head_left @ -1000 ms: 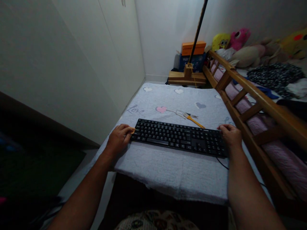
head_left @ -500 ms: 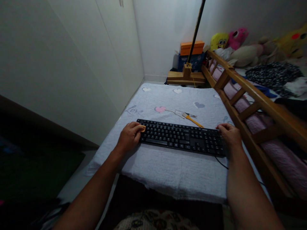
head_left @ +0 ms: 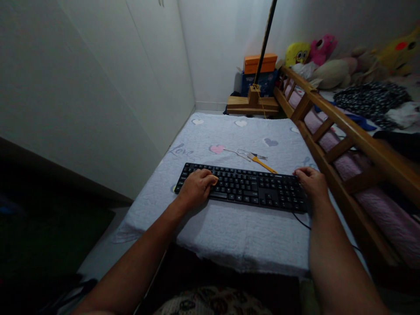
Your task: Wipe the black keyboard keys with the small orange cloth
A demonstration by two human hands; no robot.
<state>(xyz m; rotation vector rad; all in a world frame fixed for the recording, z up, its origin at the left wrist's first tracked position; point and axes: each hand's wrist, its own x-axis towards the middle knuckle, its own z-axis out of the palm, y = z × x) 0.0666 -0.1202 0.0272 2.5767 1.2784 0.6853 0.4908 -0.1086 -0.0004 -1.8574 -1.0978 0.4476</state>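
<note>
A black keyboard (head_left: 243,186) lies on a cloth-covered table (head_left: 249,236), its cable leaving the near right side. Over the left part of the keys is my left hand (head_left: 196,188), its fingers closed on a small tan-orange pad (head_left: 214,180) that looks like a sponge or folded cloth. At the keyboard's right end my right hand (head_left: 311,181) grips the edge, thumb and fingers closed. Just beyond the keyboard rest a flat brush (head_left: 262,164) with a yellow handle and a thin wire tool (head_left: 243,154). The pad's underside is hidden.
A wooden bed rail (head_left: 348,127) runs along the table's right side. White cabinet doors (head_left: 131,87) stand to the left. Past the far edge are a wooden stand base (head_left: 239,104) with a dark pole and an orange box (head_left: 260,64). Plush toys (head_left: 323,48) lie on the bed.
My left hand has moved right along the keys with the pad, uncovering the keyboard's left end. My right hand remains at the right end.
</note>
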